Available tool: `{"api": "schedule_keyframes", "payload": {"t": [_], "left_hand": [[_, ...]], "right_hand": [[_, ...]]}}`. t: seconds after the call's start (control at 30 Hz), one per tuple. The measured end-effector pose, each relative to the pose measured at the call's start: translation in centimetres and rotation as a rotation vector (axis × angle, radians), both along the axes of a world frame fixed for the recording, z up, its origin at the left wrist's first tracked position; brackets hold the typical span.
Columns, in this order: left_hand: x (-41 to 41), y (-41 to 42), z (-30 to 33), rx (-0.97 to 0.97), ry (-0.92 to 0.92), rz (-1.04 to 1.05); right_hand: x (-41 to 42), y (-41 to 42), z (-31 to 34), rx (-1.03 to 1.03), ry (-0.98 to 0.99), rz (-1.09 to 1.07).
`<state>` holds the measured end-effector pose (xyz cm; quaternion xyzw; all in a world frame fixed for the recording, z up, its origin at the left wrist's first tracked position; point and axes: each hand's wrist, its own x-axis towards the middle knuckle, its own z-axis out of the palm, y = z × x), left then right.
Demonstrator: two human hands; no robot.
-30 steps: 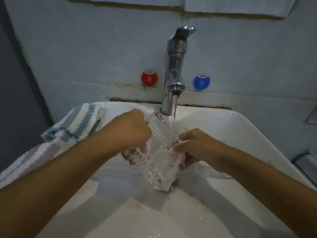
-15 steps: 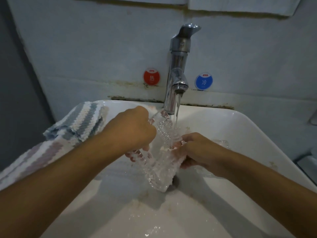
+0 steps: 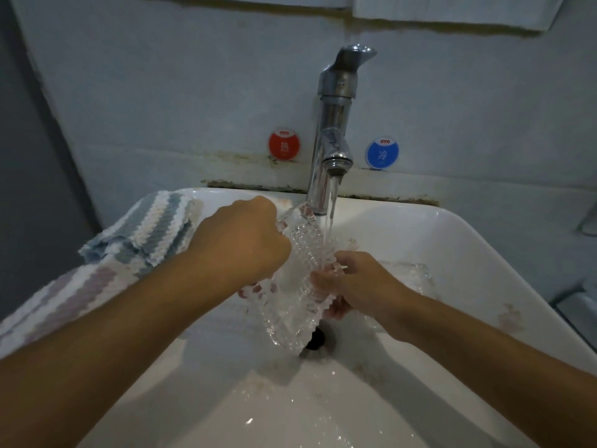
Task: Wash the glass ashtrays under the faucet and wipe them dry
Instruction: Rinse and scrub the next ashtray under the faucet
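A ridged glass ashtray (image 3: 300, 286) is held on edge over the middle of the white sink (image 3: 468, 253), directly above the drain (image 3: 318, 341). The left hand (image 3: 242, 240) grasps its upper left rim with curled fingers, and the right hand (image 3: 349, 279) pinches its right edge. Water runs from the chrome faucet (image 3: 332, 130) at the sink's back edge onto the ashtray's top. A second glass ashtray (image 3: 410, 273) lies in the basin behind the right hand. A striped towel (image 3: 135, 240) drapes over the sink's left rim.
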<state>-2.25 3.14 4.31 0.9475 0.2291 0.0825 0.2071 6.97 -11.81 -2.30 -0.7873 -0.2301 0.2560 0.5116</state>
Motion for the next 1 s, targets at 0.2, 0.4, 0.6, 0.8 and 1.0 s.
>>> {"api": "schedule_keyframes", "payload": {"t": [0.2, 0.4, 0.6, 0.8, 1.0], "left_hand": [[0.0, 0.0, 0.3, -0.008, 0.018, 0.001], [0.2, 0.3, 0.3, -0.027, 0.025, -0.006], [0.3, 0.6, 0.2, -0.137, 0.040, -0.024], [0.3, 0.3, -0.1, -0.158, 0.018, -0.007], [0.4, 0.2, 0.0, -0.307, 0.051, 0.009]], "right_hand": [[-0.2, 0.3, 0.1, -0.005, -0.040, 0.025], [0.2, 0.2, 0.1, -0.014, 0.053, 0.044], [0.0, -0.1, 1.0, -0.071, -0.047, 0.027], [-0.1, 0.0, 1.3, -0.074, 0.017, -0.015], [-0.1, -0.4, 1.6, -0.090, -0.051, -0.087]]}}
